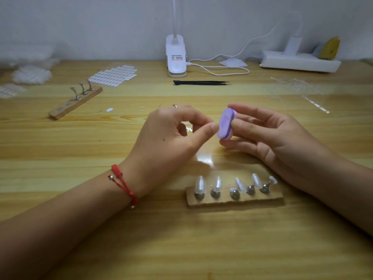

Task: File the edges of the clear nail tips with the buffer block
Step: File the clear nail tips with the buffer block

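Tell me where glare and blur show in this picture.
Head view: a glare patch on the table below the buffer block; plastic bags at far left blurred; the clear nail tip in the left hand barely shows.

1. The one view comes from a camera worn on the person's head, looking forward and down across a wooden table.
2. It sits close over the table's near side. Both forearms enter from the bottom corners, and the left hand and right hand meet at mid-frame around the buffer block.
3. It faces a pale wall behind the far edge, with a clip lamp at top centre.
4. The wide lens shrinks and softens far things, such as the power strip.
5. Nearest the lens, below the hands, lies a wooden stand.
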`<state>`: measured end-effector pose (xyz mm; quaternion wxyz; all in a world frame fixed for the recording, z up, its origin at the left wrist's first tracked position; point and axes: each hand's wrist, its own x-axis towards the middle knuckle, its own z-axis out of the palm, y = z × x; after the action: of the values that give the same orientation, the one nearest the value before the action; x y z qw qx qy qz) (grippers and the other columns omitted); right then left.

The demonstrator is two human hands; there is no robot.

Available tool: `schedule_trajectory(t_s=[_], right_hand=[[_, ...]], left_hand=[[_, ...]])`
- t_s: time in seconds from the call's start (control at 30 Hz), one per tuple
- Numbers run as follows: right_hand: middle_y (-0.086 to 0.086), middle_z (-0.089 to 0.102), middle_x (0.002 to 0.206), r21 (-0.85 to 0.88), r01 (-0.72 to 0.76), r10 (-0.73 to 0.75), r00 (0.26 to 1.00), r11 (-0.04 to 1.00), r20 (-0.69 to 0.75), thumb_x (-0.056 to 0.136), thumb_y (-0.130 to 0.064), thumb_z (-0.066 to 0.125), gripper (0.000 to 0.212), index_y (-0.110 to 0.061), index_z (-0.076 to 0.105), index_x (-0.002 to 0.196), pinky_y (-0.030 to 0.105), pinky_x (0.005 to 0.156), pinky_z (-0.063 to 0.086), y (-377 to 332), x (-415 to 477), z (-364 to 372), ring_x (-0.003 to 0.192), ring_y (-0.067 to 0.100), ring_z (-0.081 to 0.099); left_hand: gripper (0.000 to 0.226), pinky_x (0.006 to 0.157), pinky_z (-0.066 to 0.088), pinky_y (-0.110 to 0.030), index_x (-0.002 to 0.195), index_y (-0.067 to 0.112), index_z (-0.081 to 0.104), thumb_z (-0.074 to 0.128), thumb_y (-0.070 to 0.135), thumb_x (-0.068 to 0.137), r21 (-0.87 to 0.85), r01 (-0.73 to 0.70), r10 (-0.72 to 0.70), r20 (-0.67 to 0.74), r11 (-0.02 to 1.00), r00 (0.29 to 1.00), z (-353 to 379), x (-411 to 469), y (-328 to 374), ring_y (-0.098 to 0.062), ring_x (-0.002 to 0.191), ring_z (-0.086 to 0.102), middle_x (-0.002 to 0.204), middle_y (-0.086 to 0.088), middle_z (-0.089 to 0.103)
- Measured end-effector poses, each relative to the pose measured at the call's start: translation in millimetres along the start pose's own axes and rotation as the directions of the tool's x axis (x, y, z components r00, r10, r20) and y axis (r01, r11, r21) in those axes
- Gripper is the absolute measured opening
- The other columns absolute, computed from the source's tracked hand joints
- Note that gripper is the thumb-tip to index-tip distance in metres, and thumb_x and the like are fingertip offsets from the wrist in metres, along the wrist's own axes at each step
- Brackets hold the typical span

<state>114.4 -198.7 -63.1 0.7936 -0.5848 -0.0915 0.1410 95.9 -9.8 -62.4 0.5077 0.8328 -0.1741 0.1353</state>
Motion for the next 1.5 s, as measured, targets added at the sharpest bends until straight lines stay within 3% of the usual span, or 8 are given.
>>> schedule_trajectory(t_s=[0.17, 0.3, 0.6, 0.77, 0.9, 1.07, 1.37, 1.5], right_hand=[[0.008, 0.073, 0.090, 0.031, 0.008, -0.007, 1.000, 1.000, -0.028, 0.071, -0.008, 0.068, 0.030, -0.010, 0.073, 0.100, 0.028, 0.072, 0.059, 0.2, 0.6, -1.0, 0.079, 0.018, 0.072], [0.009, 0.073, 0.091, -0.022, 0.010, -0.009, 1.000, 1.000, 0.013, 0.069, -0.010, 0.070, 0.027, -0.013, 0.077, 0.095, 0.028, 0.071, 0.059, 0.4, -0.2, 0.9, 0.081, 0.020, 0.073], [0.010, 0.074, 0.092, 0.017, 0.008, -0.008, 1.000, 1.000, -0.010, 0.072, -0.006, 0.067, 0.030, -0.009, 0.070, 0.101, 0.027, 0.069, 0.058, -1.2, -0.6, 1.6, 0.081, 0.019, 0.073], [0.008, 0.075, 0.090, 0.126, -0.002, 0.009, 0.999, 0.992, -0.053, 0.073, -0.005, 0.065, 0.030, -0.008, 0.066, 0.103, 0.026, 0.069, 0.058, -4.2, 0.6, 0.0, 0.081, 0.017, 0.073], [0.010, 0.075, 0.091, 0.028, 0.009, -0.008, 1.000, 1.000, -0.006, 0.069, -0.005, 0.068, 0.028, -0.009, 0.070, 0.097, 0.026, 0.069, 0.058, -1.2, -1.7, 3.0, 0.082, 0.020, 0.073], [0.008, 0.075, 0.090, 0.134, -0.002, 0.009, 0.999, 0.991, -0.051, 0.073, -0.005, 0.065, 0.030, -0.009, 0.066, 0.103, 0.026, 0.069, 0.058, -3.7, 0.6, 0.8, 0.081, 0.017, 0.073], [0.010, 0.075, 0.092, 0.041, 0.005, -0.004, 1.000, 0.999, -0.014, 0.072, -0.006, 0.068, 0.029, -0.008, 0.068, 0.101, 0.025, 0.071, 0.058, -1.6, -1.1, 2.2, 0.084, 0.020, 0.073], [0.009, 0.074, 0.089, 0.156, 0.000, 0.009, 0.998, 0.988, -0.057, 0.073, -0.005, 0.065, 0.030, -0.008, 0.066, 0.103, 0.025, 0.069, 0.058, -3.8, 0.3, -0.4, 0.080, 0.017, 0.073]], left_hand=[[0.010, 0.047, 0.030, -0.012, 0.072, 0.022, 0.073, 0.073, 0.025, 0.082, 0.012, 0.037, -0.038, 0.059, 0.999, 0.998, 2.1, -1.5, -0.3, -0.004, 0.044, 0.036, 0.072, 0.001, 0.067], [0.011, 0.048, 0.029, -0.008, 0.071, 0.023, 0.071, 0.073, 0.022, 0.082, -0.049, 0.027, -0.030, -0.047, 0.998, 0.998, 0.8, -0.1, 1.3, -0.001, 0.043, 0.039, 0.065, 0.006, 0.062], [0.011, 0.046, 0.027, -0.006, 0.072, 0.021, 0.071, 0.072, 0.020, 0.083, -0.056, 0.015, -0.021, -0.105, 0.998, 0.994, 0.4, 0.2, 3.3, -0.001, 0.040, 0.039, 0.060, 0.010, 0.057], [0.011, 0.047, 0.027, -0.010, 0.072, 0.015, 0.072, 0.074, 0.019, 0.083, 0.018, -0.026, 0.026, -0.043, 1.000, 0.999, 2.2, -2.4, 2.0, -0.005, 0.041, 0.036, 0.064, 0.001, 0.059], [0.011, 0.047, 0.026, -0.007, 0.072, 0.019, 0.071, 0.073, 0.019, 0.083, 0.020, -0.021, 0.023, -0.084, 1.000, 0.996, 0.7, 0.1, 2.2, -0.002, 0.042, 0.039, 0.062, 0.006, 0.056], [0.013, 0.047, 0.027, -0.009, 0.071, 0.020, 0.070, 0.073, 0.023, 0.083, 0.046, -0.004, 0.007, -0.057, 0.999, 0.998, 0.0, 0.3, -1.3, -0.005, 0.041, 0.037, 0.061, 0.010, 0.053], [0.012, 0.047, 0.026, -0.010, 0.073, 0.018, 0.070, 0.072, 0.023, 0.084, 0.055, -0.048, 0.052, -0.083, 0.997, 0.995, 0.0, 0.3, 0.4, -0.005, 0.041, 0.037, 0.058, 0.011, 0.049], [0.014, 0.048, 0.027, -0.013, 0.072, 0.020, 0.068, 0.070, 0.031, 0.081, 0.096, -0.045, 0.050, -0.048, 0.994, 0.998, 0.4, -0.4, -0.1, -0.005, 0.041, 0.038, 0.060, 0.010, 0.051]])
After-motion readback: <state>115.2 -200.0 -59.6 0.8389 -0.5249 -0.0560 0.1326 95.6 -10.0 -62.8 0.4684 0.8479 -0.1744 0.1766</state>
